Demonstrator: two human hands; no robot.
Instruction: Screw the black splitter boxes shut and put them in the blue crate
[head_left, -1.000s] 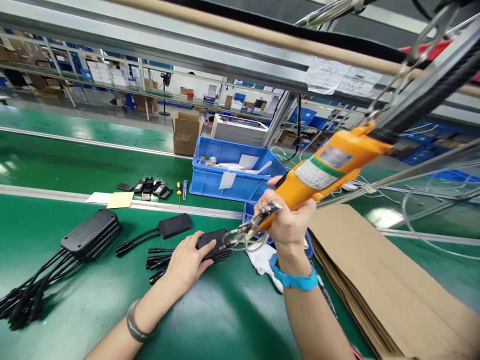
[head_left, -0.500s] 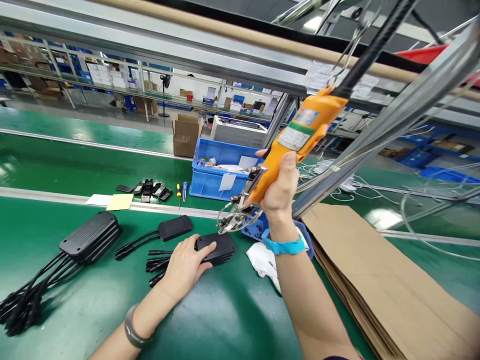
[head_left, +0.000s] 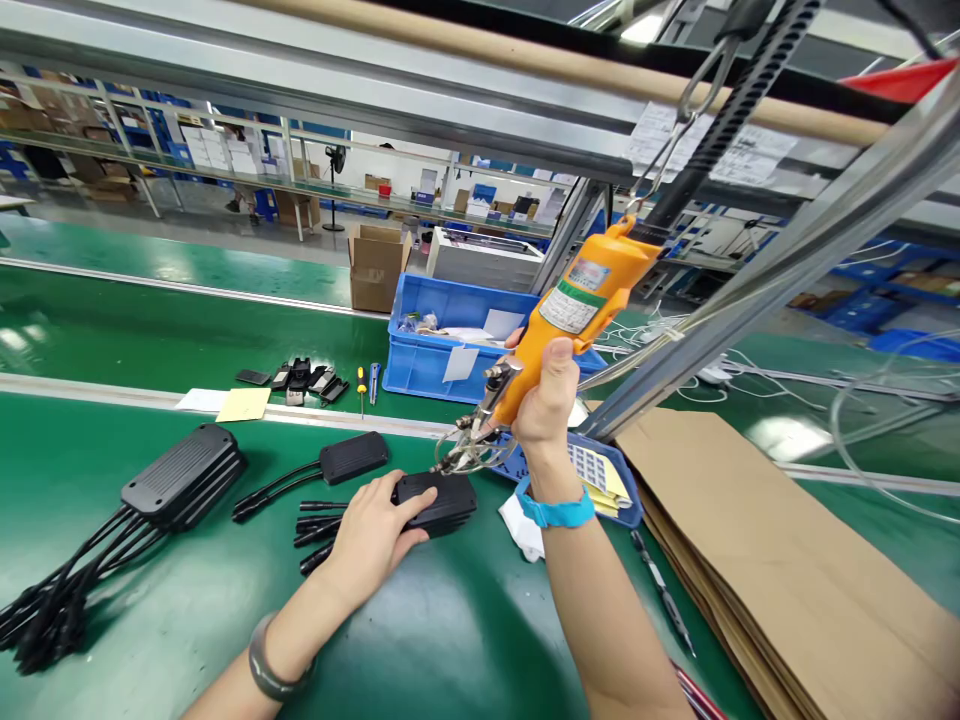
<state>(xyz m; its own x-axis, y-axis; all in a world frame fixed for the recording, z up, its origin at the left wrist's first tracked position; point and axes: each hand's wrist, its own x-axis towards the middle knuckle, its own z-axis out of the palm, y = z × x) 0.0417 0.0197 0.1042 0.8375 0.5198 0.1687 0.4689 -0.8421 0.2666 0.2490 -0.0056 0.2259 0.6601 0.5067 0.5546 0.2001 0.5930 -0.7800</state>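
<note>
My right hand (head_left: 550, 400) is wrapped round the orange electric screwdriver (head_left: 581, 300), which hangs from a coiled black cable and a metal hook above. Its metal tip (head_left: 466, 452) points down-left, just above a black box with cables (head_left: 439, 500) lying on the green belt. My left hand (head_left: 371, 535) lies flat on the near end of that box, fingers stretched over it. Another black box with cables (head_left: 352, 455) lies just behind, and a stack of larger black units (head_left: 184, 472) sits to the left.
A blue bin (head_left: 420, 370) stands behind the belt, with small black parts (head_left: 304, 378), two small screwdrivers (head_left: 364, 381) and a yellow note (head_left: 243, 403) beside it. A small blue tray with label sheets (head_left: 600, 480) and brown cardboard sheets (head_left: 787, 570) lie on the right.
My right hand swung the orange screwdriver up from nearly level to steeply tilted, its tip lifting off the black box. My left hand stayed on the box.
</note>
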